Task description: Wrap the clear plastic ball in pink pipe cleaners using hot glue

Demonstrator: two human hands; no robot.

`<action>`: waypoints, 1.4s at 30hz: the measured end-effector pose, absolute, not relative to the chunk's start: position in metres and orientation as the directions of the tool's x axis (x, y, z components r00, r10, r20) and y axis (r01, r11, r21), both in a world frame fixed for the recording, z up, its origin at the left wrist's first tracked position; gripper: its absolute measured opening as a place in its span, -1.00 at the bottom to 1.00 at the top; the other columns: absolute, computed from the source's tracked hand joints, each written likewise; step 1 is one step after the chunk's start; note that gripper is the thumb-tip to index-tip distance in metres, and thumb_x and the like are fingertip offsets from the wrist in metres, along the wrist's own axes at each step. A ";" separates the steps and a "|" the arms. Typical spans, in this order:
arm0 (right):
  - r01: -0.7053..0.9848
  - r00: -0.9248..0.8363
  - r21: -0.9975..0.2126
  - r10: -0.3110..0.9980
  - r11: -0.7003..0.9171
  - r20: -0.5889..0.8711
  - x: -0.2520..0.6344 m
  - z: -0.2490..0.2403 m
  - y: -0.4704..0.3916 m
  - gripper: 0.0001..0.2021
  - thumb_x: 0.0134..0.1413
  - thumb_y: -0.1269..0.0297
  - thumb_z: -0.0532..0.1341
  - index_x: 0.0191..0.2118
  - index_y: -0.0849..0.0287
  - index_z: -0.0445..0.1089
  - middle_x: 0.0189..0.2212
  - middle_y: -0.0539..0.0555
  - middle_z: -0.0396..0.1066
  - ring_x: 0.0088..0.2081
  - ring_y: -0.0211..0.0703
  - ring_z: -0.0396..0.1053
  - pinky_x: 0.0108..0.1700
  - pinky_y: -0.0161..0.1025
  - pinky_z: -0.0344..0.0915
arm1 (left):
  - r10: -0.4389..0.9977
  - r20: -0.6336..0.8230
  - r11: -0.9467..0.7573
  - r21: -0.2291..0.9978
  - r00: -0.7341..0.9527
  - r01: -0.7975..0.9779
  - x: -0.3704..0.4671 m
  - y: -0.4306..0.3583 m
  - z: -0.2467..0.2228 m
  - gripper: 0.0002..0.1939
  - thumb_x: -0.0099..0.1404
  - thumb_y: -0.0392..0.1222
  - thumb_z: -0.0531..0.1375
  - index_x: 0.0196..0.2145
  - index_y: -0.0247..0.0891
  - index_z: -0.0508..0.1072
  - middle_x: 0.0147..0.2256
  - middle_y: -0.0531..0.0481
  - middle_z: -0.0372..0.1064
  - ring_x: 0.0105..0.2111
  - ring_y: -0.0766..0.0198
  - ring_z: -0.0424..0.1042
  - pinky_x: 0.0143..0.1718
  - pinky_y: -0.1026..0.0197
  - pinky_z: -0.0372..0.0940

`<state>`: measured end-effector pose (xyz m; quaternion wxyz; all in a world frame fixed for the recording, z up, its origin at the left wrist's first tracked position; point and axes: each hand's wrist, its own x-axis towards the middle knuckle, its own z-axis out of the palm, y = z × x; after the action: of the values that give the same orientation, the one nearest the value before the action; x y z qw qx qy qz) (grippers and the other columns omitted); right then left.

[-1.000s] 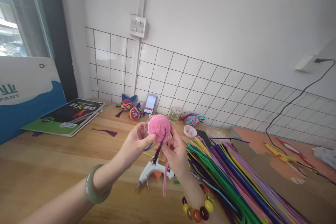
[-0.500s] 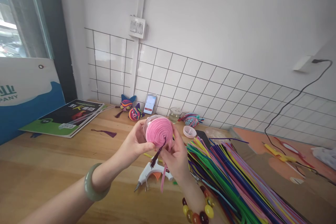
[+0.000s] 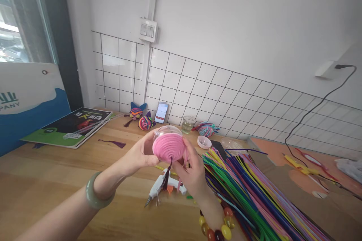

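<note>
Between my hands, above the table, is a clear plastic ball [image 3: 161, 130] with its lower half wrapped in a spiral of pink pipe cleaner [image 3: 169, 146]. A dark purple tassel [image 3: 166, 177] hangs from the spiral's centre. My left hand [image 3: 144, 150] is closed around the ball's left side, thumb at the edge of the pink coil. On the right side, my right hand [image 3: 192, 169] grips the coil's edge and pinches the loose pink end, which dangles below. A white glue gun [image 3: 157, 187] with an orange trigger lies beneath on the table.
Many coloured pipe cleaners [image 3: 243, 184] lie at right, near a yellow glue gun [image 3: 296, 163] with a cord. Behind are a phone [image 3: 161, 113], a glass jar [image 3: 188, 124], a small pink dish [image 3: 204, 142] and finished ornaments [image 3: 145, 121]. A loose tassel [image 3: 113, 143] and a booklet [image 3: 76, 126] lie left.
The ball has tipped so its pink spiral faces more downward, and it has shifted slightly left. The tassel now hangs straighter, and less of the loose pink end shows.
</note>
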<state>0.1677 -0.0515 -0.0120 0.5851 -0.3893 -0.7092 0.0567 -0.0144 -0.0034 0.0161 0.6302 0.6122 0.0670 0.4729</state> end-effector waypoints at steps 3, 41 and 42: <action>0.583 -0.170 -0.335 0.514 0.740 0.841 0.168 -0.006 -0.051 -0.44 0.13 0.40 0.27 0.25 -0.02 0.25 -0.60 -0.10 0.39 -0.65 -0.25 0.24 -0.52 -0.29 0.30 | 0.668 0.486 -0.190 0.844 0.564 -0.502 -0.019 -0.002 0.018 -0.23 0.13 0.32 0.25 0.12 -0.30 0.42 0.08 -0.32 0.39 0.07 -0.17 0.36 0.02 0.00 0.29; 0.687 -0.489 0.149 0.301 0.711 0.818 0.173 -0.015 -0.038 -0.45 0.28 0.53 0.07 0.33 0.10 0.00 -0.46 0.00 0.48 -0.48 -0.19 0.40 -0.46 -0.27 0.28 | 0.843 0.261 -0.139 0.950 0.470 -0.278 -0.022 -0.005 0.027 -0.20 -0.01 0.00 0.44 0.15 -0.23 0.30 0.08 -0.23 0.40 0.08 -0.07 0.38 0.12 -0.07 0.23; 0.689 -0.491 0.154 0.299 0.708 0.818 0.173 -0.015 -0.038 -0.45 0.28 0.53 0.07 0.33 0.10 0.01 -0.47 0.00 0.47 -0.50 -0.19 0.38 -0.47 -0.27 0.26 | 0.847 0.261 -0.140 0.950 0.464 -0.279 -0.023 -0.006 0.028 -0.18 -0.02 -0.02 0.44 0.16 -0.23 0.29 0.07 -0.24 0.41 0.07 -0.07 0.39 0.10 -0.06 0.25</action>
<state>0.1731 -0.0380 -0.0148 0.4071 -0.2978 -0.8297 -0.2392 -0.0226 -0.0058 0.0281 0.6114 0.5985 0.2372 0.4602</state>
